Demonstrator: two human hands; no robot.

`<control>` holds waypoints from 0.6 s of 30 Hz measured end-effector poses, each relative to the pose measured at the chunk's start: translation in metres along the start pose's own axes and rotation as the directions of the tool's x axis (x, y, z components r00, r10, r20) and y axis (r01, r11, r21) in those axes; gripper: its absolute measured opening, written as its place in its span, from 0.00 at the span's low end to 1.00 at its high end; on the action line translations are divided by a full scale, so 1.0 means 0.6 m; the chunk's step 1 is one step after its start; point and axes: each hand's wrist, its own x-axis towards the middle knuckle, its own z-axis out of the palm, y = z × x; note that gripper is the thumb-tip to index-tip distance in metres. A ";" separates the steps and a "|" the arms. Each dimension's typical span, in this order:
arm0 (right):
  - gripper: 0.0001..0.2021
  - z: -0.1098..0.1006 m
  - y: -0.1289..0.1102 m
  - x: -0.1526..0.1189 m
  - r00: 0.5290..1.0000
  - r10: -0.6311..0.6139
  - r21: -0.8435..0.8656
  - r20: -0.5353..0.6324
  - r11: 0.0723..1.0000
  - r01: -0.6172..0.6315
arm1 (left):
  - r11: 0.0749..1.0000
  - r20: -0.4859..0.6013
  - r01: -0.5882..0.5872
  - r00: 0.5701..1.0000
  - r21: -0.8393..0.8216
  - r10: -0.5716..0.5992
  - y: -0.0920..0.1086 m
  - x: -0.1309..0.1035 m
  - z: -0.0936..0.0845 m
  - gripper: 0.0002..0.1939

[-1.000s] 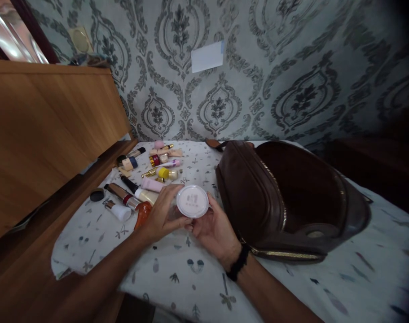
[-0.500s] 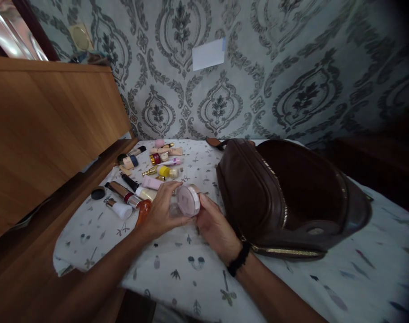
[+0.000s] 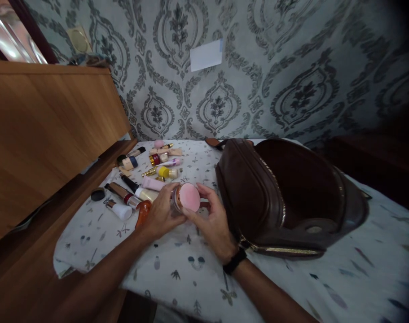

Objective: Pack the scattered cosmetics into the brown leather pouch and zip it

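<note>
In the middle of the head view, my left hand [image 3: 164,211] is closed around the side of a small clear cosmetic jar [image 3: 175,202]. On the jar's face, which is tilted toward me, shows a round pink disc [image 3: 190,197]; I cannot tell whether it is a lid or a puff. The fingers and thumb of my right hand [image 3: 213,222] grip the disc's edge from the right. An orange-brown glossy item [image 3: 143,212] lies just left of my left hand, and a pale pink tube [image 3: 152,183] is behind it.
A brown leather bag [image 3: 251,188] with an unzipped opening stands on the right. Several cosmetics, among them a white-capped tube [image 3: 119,209], a black round lid [image 3: 97,194] and a yellow-banded bottle [image 3: 164,172], lie at left on the patterned cloth [image 3: 177,273]. A wooden cabinet [image 3: 56,112] borders the left.
The clear round top that faced me has given way to a pink disc. My right hand has shifted its fingers up around the disc's edge; the left keeps its hold.
</note>
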 end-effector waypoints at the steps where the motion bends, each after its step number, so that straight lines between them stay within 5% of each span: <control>1: 0.29 0.001 -0.001 -0.001 1.000 -0.023 -0.016 -0.004 1.000 0.023 | 1.000 -0.009 0.020 1.000 -0.020 -0.020 -0.002 0.000 0.001 0.37; 8: 0.29 0.002 -0.007 -0.009 0.984 -0.171 -0.183 0.054 0.967 0.178 | 0.994 -0.039 0.103 0.994 -0.038 -0.105 -0.008 -0.001 0.004 0.39; 18: 0.33 0.001 0.008 -0.012 0.976 -0.199 -0.332 0.090 0.918 0.217 | 0.997 -0.028 -0.034 0.999 0.075 0.036 -0.006 -0.004 0.002 0.36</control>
